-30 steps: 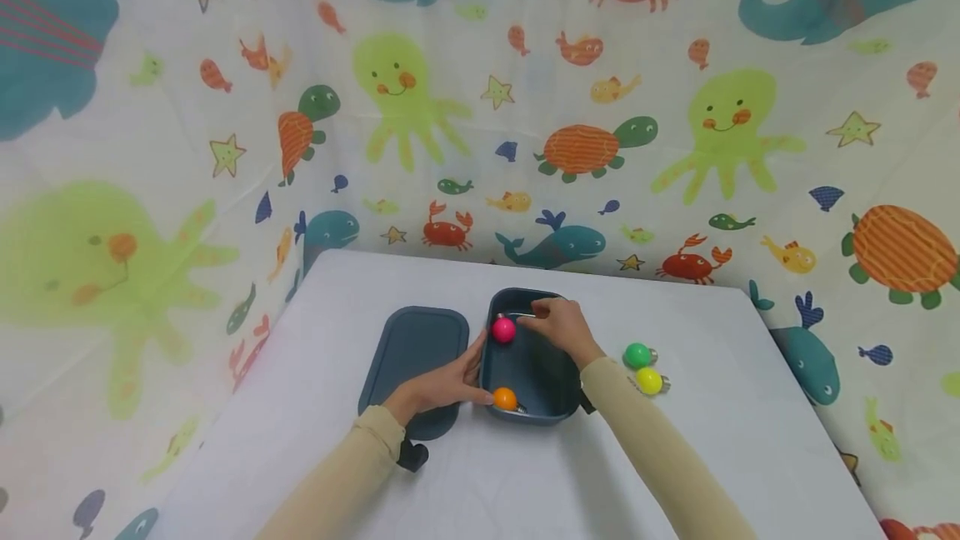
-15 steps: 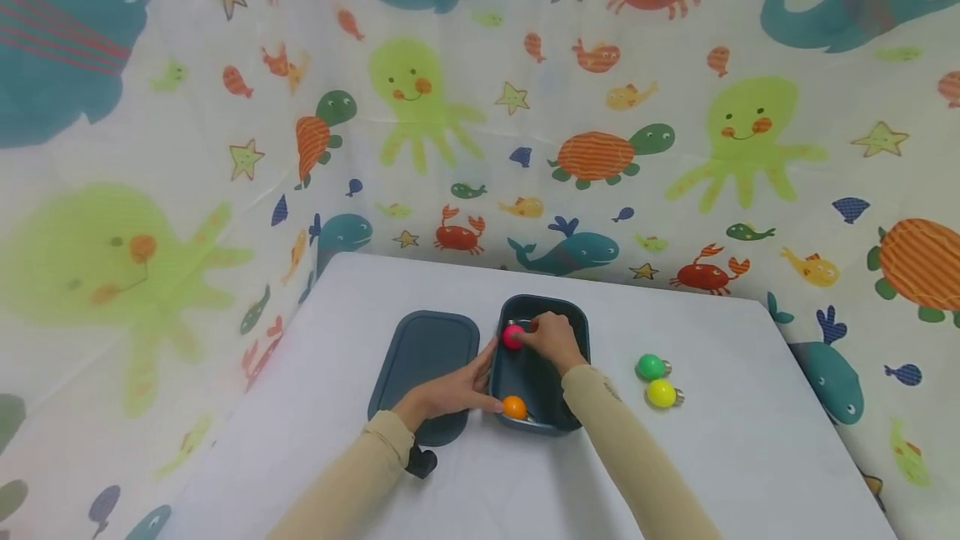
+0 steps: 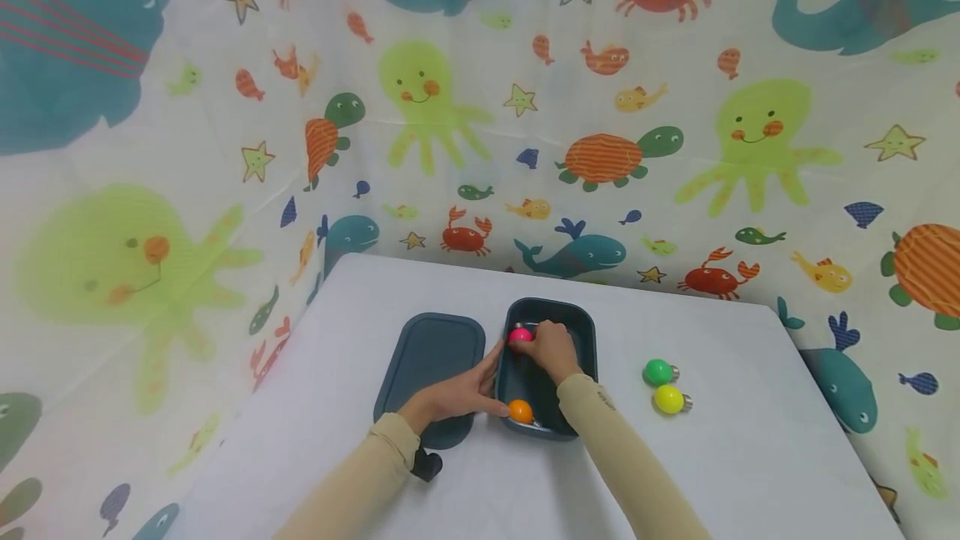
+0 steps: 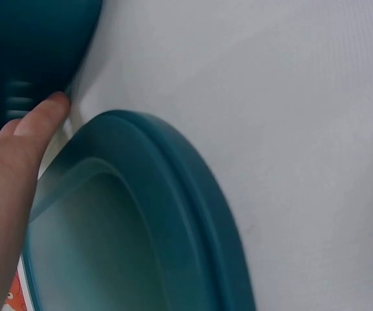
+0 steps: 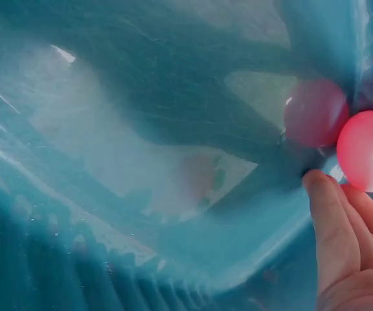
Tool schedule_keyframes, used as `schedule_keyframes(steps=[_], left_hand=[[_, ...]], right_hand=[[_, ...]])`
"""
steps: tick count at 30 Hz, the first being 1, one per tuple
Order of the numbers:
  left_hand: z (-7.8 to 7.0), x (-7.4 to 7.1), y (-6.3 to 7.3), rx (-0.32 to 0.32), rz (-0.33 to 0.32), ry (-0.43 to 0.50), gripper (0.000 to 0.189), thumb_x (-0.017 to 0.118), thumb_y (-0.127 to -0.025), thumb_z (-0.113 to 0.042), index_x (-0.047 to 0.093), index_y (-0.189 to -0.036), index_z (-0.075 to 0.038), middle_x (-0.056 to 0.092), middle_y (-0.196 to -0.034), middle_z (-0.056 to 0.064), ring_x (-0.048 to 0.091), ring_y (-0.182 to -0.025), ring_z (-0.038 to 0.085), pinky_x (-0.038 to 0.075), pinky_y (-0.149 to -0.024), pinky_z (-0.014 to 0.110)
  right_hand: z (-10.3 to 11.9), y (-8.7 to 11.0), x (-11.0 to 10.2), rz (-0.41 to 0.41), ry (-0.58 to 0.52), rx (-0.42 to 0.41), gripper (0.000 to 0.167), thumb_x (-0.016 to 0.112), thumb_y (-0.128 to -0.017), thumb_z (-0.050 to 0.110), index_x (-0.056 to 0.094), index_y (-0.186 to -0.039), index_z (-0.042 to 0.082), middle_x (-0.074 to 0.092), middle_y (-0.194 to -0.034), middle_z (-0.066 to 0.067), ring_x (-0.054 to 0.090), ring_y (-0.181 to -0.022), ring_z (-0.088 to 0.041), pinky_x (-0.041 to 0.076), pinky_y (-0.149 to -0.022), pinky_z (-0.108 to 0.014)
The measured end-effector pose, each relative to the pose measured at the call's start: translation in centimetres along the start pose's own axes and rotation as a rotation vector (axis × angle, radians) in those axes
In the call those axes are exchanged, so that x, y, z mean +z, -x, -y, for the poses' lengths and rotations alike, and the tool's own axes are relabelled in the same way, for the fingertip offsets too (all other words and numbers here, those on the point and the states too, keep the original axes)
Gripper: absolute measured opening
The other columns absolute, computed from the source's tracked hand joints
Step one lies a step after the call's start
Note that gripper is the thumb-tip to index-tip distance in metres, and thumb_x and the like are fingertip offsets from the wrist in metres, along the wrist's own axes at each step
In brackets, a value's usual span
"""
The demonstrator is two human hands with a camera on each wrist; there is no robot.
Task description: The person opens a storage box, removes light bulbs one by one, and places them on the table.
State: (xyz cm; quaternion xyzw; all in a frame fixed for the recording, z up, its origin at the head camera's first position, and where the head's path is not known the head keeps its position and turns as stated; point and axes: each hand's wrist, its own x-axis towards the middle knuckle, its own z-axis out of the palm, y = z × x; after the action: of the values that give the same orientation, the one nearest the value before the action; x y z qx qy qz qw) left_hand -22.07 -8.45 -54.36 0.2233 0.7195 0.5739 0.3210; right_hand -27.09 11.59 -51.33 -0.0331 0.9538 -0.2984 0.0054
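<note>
A dark blue-teal box (image 3: 534, 386) stands uncovered on the white table. My right hand (image 3: 553, 350) reaches down inside it, thumb and fingers pinching a pink light bulb (image 3: 520, 332) near the far left corner. In the right wrist view, the fingertips sit at the base of the pink bulb (image 5: 368, 152), beside its reflection in the shiny box. My left hand (image 3: 459, 392) rests against the box's left side, thumb and fingers spread and mostly straight. An orange light bulb (image 3: 520, 412) lies in the near left corner, by the left thumb.
A matching lid (image 3: 438, 352) lies left of the box, partly under my left forearm and hand. Right of the box are a green light bulb (image 3: 658, 372) and a yellow light bulb (image 3: 669, 399). Behind the table (image 3: 727, 440) hangs a curtain printed with sea animals.
My right hand has moved left and down inside the box onto the pink bulb. The left hand keeps its place at the box. The whole head view has shifted slightly.
</note>
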Motion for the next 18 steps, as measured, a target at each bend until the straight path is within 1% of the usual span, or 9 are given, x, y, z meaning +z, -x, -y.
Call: schedule_keyframes(steps=[3, 6, 8, 13, 15, 18], left_hand=[[0.0, 0.0, 0.0, 0.005, 0.001, 0.005, 0.108, 0.073, -0.090, -0.027, -0.013, -0.154, -0.038, -0.009, -0.164, -0.007, 0.013, -0.149, 0.020, 0.020, -0.118, 0.042], [0.0, -0.1, 0.1, 0.013, 0.003, 0.013, 0.108, 0.072, -0.090, -0.025, -0.014, -0.155, -0.036, -0.009, -0.164, -0.006, 0.013, -0.149, 0.020, 0.020, -0.118, 0.043], [0.1, 0.1, 0.0, 0.016, 0.007, 0.012, 0.109, 0.072, -0.090, -0.026, -0.014, -0.155, -0.034, -0.010, -0.164, -0.006, 0.013, -0.149, 0.019, 0.020, -0.118, 0.043], [0.0, 0.3, 0.0, 0.018, 0.003, -0.010, 0.109, 0.073, -0.090, -0.028, -0.015, -0.155, -0.031, -0.010, -0.163, -0.007, 0.013, -0.149, 0.021, 0.021, -0.118, 0.044], [-0.1, 0.3, 0.0, 0.014, -0.005, -0.016, 0.109, 0.073, -0.089, -0.028, -0.014, -0.156, -0.031, -0.009, -0.164, -0.007, 0.014, -0.149, 0.021, 0.021, -0.117, 0.044], [-0.1, 0.3, 0.1, 0.011, -0.011, -0.017, 0.109, 0.073, -0.090, -0.026, -0.013, -0.156, -0.031, -0.009, -0.164, -0.006, 0.014, -0.149, 0.021, 0.021, -0.118, 0.044]], right_hand=[[0.1, 0.0, 0.1, 0.000, 0.016, 0.011, 0.037, 0.080, -0.082, 0.033, 0.068, -0.078, -0.002, 0.055, -0.060, -0.004, 0.052, -0.054, -0.017, 0.049, -0.052, -0.024], [0.1, 0.0, 0.0, 0.006, 0.023, 0.026, 0.035, 0.079, -0.083, 0.031, 0.069, -0.080, -0.002, 0.057, -0.061, -0.005, 0.053, -0.054, -0.017, 0.051, -0.053, -0.025], [-0.2, 0.0, -0.2, 0.007, 0.024, 0.031, 0.033, 0.079, -0.083, 0.029, 0.069, -0.082, -0.003, 0.058, -0.062, -0.005, 0.054, -0.055, -0.018, 0.053, -0.055, -0.026], [-1.0, -0.1, -1.0, 0.002, 0.002, 0.018, 0.030, 0.080, -0.082, 0.026, 0.069, -0.079, -0.002, 0.058, -0.061, -0.005, 0.054, -0.056, -0.019, 0.054, -0.058, -0.029], [-1.2, -0.1, -1.6, 0.004, -0.010, 0.006, 0.031, 0.081, -0.081, 0.026, 0.070, -0.081, -0.003, 0.061, -0.064, -0.006, 0.055, -0.058, -0.020, 0.055, -0.059, -0.030], [-1.9, -0.1, -2.4, 0.006, -0.012, -0.014, 0.036, 0.081, -0.080, 0.029, 0.072, -0.092, -0.003, 0.067, -0.074, -0.008, 0.058, -0.065, -0.021, 0.057, -0.065, -0.032]])
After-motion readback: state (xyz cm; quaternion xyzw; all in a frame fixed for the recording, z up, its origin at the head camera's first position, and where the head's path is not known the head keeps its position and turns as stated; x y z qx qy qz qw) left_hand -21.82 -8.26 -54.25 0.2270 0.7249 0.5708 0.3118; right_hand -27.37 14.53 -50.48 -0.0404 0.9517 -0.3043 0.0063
